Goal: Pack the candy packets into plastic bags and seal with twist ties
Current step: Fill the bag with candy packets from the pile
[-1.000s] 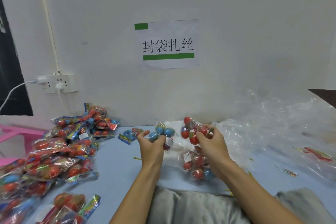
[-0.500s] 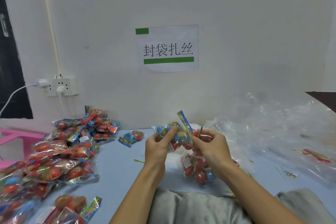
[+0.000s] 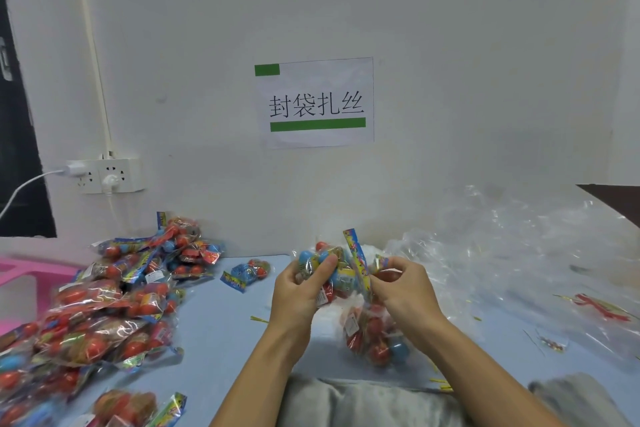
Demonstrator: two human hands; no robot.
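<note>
Here the blue table (image 3: 221, 329) carries everything, and the biggest mass on it is the heap of crumpled clear plastic bags (image 3: 512, 253) along its right edge and far right corner. Next in bulk is the pile of filled candy bags (image 3: 104, 308) spread down the left edge. Between them, near the middle of the front edge, hangs the clear bag (image 3: 375, 333) now being packed, already holding red and blue balls; its mouth is gathered under the right hand (image 3: 403, 291), whose fingers are curled and pinching the plastic at the top. Just left of it, touching or nearly so, the left hand (image 3: 299, 291) has its fingers clamped round a candy packet (image 3: 332, 270), with the packet's long printed header strip standing nearly upright between the two hands. So the packet lies directly left of the bag's mouth and slightly above it; the left hand is the nearer one, and the likely move is a short push rightward and down into the opening. A lone candy packet (image 3: 247, 272) lies near the far edge. Smallest are the yellow twist ties (image 3: 259, 319) scattered on the table, one just left of the left wrist.
</note>
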